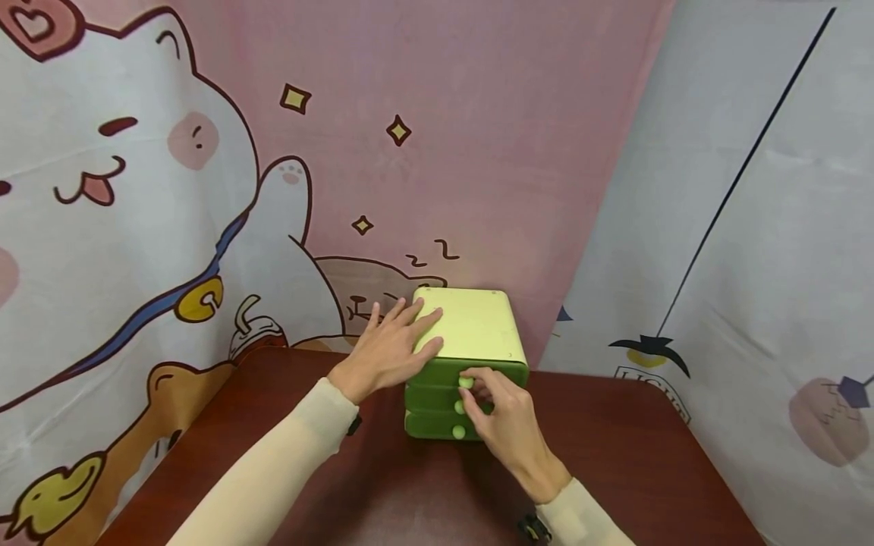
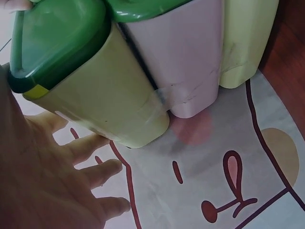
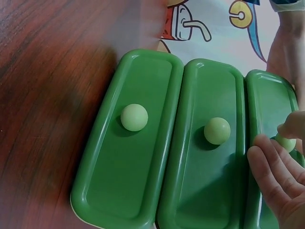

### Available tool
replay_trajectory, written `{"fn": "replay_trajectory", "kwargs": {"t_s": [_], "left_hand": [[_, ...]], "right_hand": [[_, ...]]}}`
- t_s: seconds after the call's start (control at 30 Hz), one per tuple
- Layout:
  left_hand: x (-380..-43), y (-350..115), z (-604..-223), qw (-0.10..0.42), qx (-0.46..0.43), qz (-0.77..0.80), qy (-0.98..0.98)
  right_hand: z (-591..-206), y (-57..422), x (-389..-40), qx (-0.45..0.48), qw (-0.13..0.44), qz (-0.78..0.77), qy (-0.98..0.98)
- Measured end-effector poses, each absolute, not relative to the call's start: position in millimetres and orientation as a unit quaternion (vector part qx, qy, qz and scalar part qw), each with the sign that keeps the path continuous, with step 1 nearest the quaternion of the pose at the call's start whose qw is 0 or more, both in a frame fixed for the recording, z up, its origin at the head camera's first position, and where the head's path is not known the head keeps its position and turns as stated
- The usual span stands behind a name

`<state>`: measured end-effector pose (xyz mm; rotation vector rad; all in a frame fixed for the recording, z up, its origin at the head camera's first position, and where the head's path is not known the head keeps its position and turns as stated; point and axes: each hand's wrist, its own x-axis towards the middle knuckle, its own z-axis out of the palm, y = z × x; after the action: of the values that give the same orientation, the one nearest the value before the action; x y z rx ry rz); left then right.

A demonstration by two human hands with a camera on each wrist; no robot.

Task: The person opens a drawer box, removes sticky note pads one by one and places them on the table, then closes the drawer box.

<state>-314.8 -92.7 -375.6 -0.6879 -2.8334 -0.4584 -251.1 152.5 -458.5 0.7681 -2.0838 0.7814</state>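
Note:
A small three-tier drawer box [image 1: 471,326] has a pale yellow top, green drawer fronts and a round light-green knob on each drawer. With fingers spread, my left hand [image 1: 392,349] rests on the left part of its top. My right hand [image 1: 505,417] pinches the top drawer's knob [image 3: 286,144] between thumb and index finger. Below it are the middle knob [image 3: 217,131] and the bottom knob [image 3: 134,118], both untouched. In the left wrist view the box's side shows a yellow upper tier [image 2: 109,100], a pink middle tier [image 2: 186,62] and a yellow lower tier [image 2: 243,43].
The box stands on a dark red-brown wooden table [image 1: 608,447], near its back edge. Behind the table hangs a cloth [image 1: 492,152] printed with cartoon cats and stars. A paler cloth [image 1: 771,250] hangs on the right.

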Motion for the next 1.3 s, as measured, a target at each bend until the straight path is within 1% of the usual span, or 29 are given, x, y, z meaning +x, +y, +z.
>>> {"fn": "replay_trajectory", "kwargs": {"t_s": [0.77,1.0,1.3], "left_hand": [[-319,-98,-370,0.07,-0.242,-0.163,-0.954],[-319,-101,-369,0.059,-0.245,-0.166,-0.953],[-320,-102,-371,0.064,-0.247,-0.172,-0.951]], "right_hand": [[-458,154,-244,0.313,0.38,0.319,-0.81],[-457,154,-240,0.316,0.371,0.318,-0.813],[-454,158,-232,0.324,0.368,0.311,-0.814]]}}
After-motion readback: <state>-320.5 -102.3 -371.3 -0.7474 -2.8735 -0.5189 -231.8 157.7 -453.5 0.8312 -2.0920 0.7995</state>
